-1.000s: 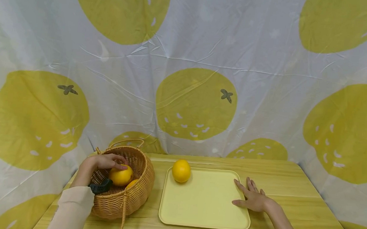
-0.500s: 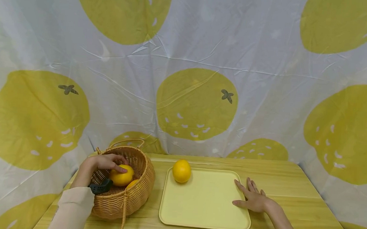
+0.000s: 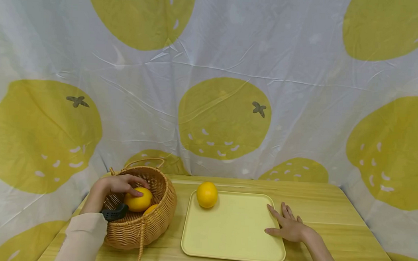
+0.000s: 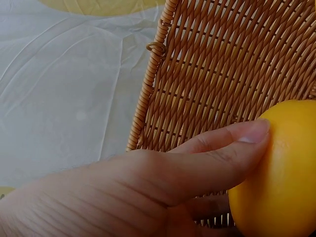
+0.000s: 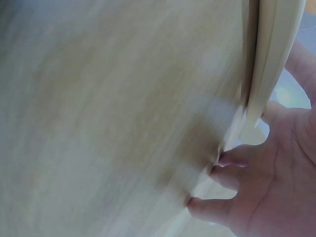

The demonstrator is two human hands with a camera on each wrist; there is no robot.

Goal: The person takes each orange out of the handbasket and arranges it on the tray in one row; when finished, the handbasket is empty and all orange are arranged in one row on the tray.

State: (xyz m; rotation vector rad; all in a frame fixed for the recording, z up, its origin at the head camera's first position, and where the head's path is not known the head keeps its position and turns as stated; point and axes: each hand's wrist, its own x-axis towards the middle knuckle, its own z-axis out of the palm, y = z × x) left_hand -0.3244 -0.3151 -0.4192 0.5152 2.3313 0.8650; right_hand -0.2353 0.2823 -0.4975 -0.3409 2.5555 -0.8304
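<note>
Head view: left hand (image 3: 121, 183) curled round fruit (image 3: 138, 202) inside basket (image 3: 165, 213), second fruit (image 3: 151, 209) beside; third fruit (image 3: 206, 195) on far left corner of tray (image 3: 235, 230). Right hand (image 3: 290, 228) spread, gripping nothing, at tray's right edge.

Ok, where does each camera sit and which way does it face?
Head: worn there, facing forward and down; shows basket, tray, left grip, right grip, sleeves.
Left wrist: worn there, looking past the left grip into the basket at held yellow fruit.
Right wrist: worn there, facing tabletop and tray edge past right grip.
Head and left wrist share that fruit.
</note>
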